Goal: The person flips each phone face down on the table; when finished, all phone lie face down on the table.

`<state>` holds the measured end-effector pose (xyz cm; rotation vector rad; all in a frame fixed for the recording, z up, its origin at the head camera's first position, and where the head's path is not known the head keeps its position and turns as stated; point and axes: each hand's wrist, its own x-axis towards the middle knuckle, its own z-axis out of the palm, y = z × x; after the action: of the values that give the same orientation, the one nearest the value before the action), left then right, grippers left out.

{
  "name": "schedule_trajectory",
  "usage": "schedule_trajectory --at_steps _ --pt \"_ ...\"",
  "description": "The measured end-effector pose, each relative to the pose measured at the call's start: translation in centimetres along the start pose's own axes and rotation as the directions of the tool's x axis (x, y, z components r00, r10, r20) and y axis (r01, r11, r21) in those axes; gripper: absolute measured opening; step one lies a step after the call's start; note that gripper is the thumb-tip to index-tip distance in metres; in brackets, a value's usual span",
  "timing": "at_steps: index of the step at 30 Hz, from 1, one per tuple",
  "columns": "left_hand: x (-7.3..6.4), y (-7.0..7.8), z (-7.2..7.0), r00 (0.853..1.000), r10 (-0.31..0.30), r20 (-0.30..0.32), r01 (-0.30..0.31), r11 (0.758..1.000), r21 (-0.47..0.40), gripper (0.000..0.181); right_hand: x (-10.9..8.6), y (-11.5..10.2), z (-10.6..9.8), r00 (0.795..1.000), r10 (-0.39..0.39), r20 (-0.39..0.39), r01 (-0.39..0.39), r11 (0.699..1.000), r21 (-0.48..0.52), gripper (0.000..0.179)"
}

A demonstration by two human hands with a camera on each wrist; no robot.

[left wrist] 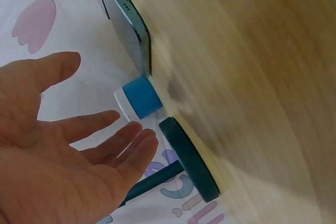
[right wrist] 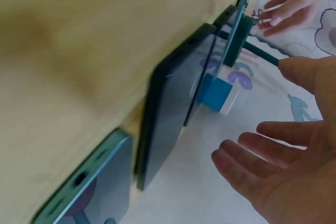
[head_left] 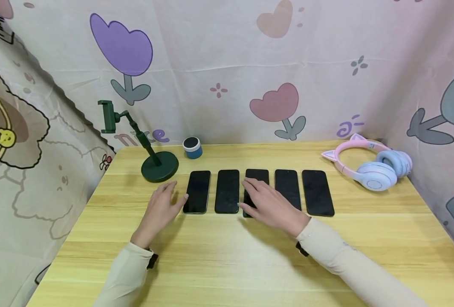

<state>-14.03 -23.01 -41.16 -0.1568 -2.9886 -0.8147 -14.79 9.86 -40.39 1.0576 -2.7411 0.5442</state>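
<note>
Several dark-screened smartphones lie side by side in a row on the table. My left hand (head_left: pixel 160 208) hovers just left of the leftmost smartphone (head_left: pixel 198 192), its fingers relaxed and spread; the left wrist view shows nothing in its palm. Over the middle smartphone (head_left: pixel 255 175) my right hand (head_left: pixel 270 204) is held with fingers extended, hiding part of that screen. In the right wrist view, this hand (right wrist: pixel 294 156) appears above the phones, holding nothing. The second smartphone (head_left: pixel 227 192) lies between the hands. Right of centre are the fourth smartphone (head_left: pixel 288 187) and the rightmost smartphone (head_left: pixel 318 192).
A dark green phone stand (head_left: pixel 160 166) rises at the back left, beside a small blue and white jar (head_left: pixel 192 148). Pink and blue cat-ear headphones (head_left: pixel 376 175) rest at the back right. A patterned cloth (head_left: pixel 203 47) hangs behind the wooden table (head_left: pixel 219 264).
</note>
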Motion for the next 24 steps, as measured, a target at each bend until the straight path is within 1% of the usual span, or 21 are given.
schedule_trajectory --at_steps 5,7,11,17,24 --pt "0.9 -0.1 0.2 1.000 -0.023 0.007 0.023 1.000 -0.020 0.062 2.3 -0.6 0.2 0.997 0.039 0.068 -0.048 0.990 0.131 0.060" --pt "1.2 -0.1 0.3 1.000 -0.029 0.008 0.029 0.999 -0.028 0.060 3.1 -0.7 0.6 0.995 0.060 0.084 -0.075 0.978 0.193 0.057" --pt "1.8 0.0 0.6 0.999 -0.046 0.018 0.047 0.998 -0.051 0.056 4.5 -0.8 1.6 0.992 0.093 0.082 -0.113 0.948 0.297 0.051" --pt "2.4 0.1 0.8 0.995 -0.089 0.048 0.093 0.992 -0.083 0.052 6.2 -1.6 2.6 0.985 0.142 0.101 -0.172 0.891 0.421 0.043" --pt "2.9 -0.1 1.0 0.992 -0.109 0.060 0.115 0.988 -0.106 0.050 7.8 -2.4 3.9 0.969 0.198 0.151 -0.249 0.793 0.556 0.038"
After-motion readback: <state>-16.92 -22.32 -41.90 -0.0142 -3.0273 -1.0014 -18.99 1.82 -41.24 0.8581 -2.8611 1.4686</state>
